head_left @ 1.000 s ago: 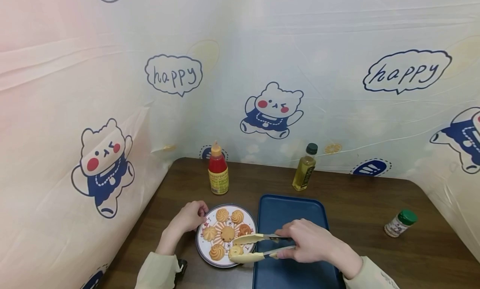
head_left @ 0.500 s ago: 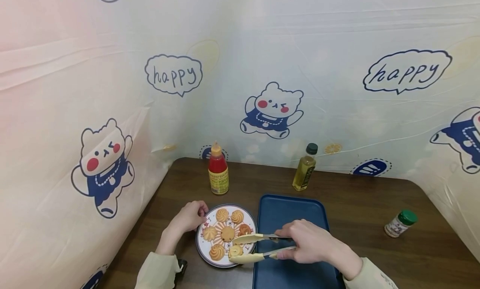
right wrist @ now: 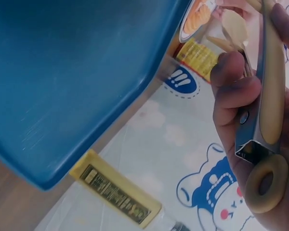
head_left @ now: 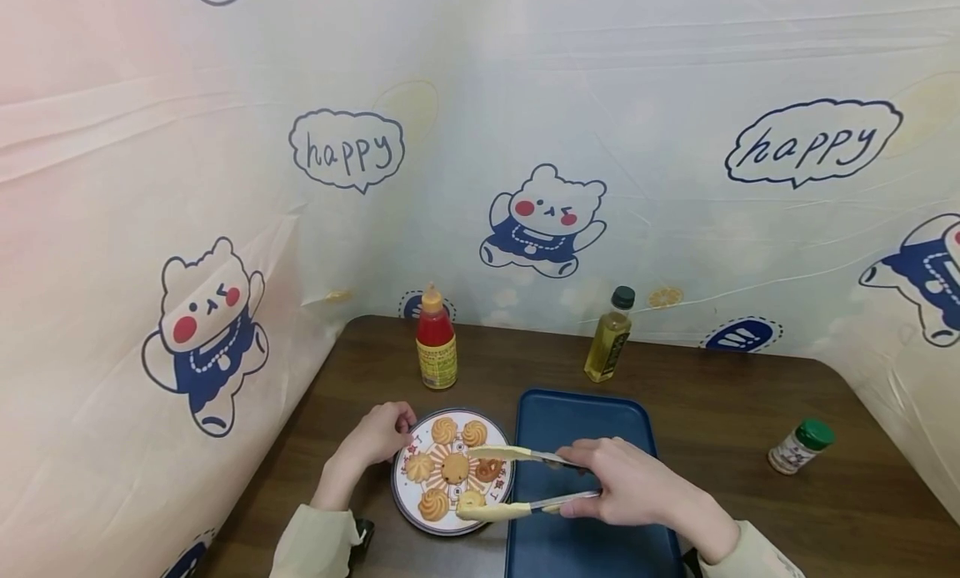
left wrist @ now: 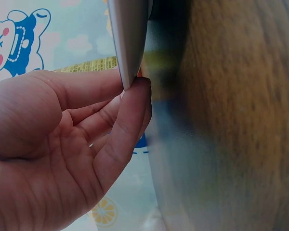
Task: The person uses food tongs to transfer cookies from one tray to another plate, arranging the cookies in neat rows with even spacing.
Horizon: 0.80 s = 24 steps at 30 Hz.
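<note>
A round white plate [head_left: 420, 513] with a dark rim carries several cookies, a plain round one [head_left: 454, 469] in the middle and a pretzel-shaped one [head_left: 488, 469] at the right. My left hand [head_left: 381, 432] pinches the plate's upper left edge between thumb and fingers; the left wrist view shows the rim [left wrist: 129, 43] edge-on between them. My right hand [head_left: 626, 482] grips a pair of tongs [right wrist: 272, 82] with cream-coloured tips. Their arms are spread over the plate's right side, one tip above the pretzel cookie, the other overlapping a pale yellow cookie [head_left: 471, 500] at the lower right.
A blue tray [head_left: 577, 415] lies right of the plate, under my right hand. Behind stand a red sauce bottle [head_left: 437, 349] with a yellow label and an oil bottle [head_left: 608, 340]. A green-capped seasoning jar [head_left: 799, 447] is at the right. A printed cloth [head_left: 450, 228] hangs behind the table.
The tongs have spread wider, the upper arm moving up and uncovering more of the pretzel cookie. My right hand has shifted slightly right. My left hand keeps its place at the plate.
</note>
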Available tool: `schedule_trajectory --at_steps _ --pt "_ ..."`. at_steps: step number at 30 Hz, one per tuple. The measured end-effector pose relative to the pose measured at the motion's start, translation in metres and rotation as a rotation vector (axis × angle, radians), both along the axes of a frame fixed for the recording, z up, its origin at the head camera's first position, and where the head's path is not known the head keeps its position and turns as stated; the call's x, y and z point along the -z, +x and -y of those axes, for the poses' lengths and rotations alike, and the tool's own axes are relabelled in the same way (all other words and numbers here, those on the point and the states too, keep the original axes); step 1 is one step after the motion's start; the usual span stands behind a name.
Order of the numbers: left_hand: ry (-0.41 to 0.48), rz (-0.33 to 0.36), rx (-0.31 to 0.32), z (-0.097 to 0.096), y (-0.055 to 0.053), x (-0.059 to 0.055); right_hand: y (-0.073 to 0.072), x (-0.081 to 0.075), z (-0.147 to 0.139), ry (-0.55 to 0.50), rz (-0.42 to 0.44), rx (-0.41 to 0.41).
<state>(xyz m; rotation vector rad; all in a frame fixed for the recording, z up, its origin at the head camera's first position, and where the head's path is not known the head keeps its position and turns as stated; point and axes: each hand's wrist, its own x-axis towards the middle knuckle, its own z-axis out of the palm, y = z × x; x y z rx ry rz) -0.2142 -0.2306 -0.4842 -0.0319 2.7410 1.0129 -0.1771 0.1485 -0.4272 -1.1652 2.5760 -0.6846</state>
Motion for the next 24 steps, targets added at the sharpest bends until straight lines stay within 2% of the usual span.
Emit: schedule_trajectory --at_steps 4,11,15,21,24 --pt "0.001 0.002 -0.004 0.000 -0.001 0.001 0.000 0.000 -0.012 -0.039 -0.030 0.056" --pt "0.002 0.004 -0.005 0.001 -0.001 0.002 0.000 -0.002 -0.037 -0.085 -0.163 0.172" --pt "0.005 0.007 -0.008 0.001 -0.001 0.003 0.000 -0.001 -0.050 -0.110 -0.190 0.249" --pt "0.006 0.007 -0.008 0.001 -0.001 0.003 0.002 0.009 -0.070 -0.208 -0.205 0.402" --pt "0.006 0.007 -0.009 0.002 -0.001 0.003 0.003 0.015 -0.080 -0.242 -0.251 0.503"
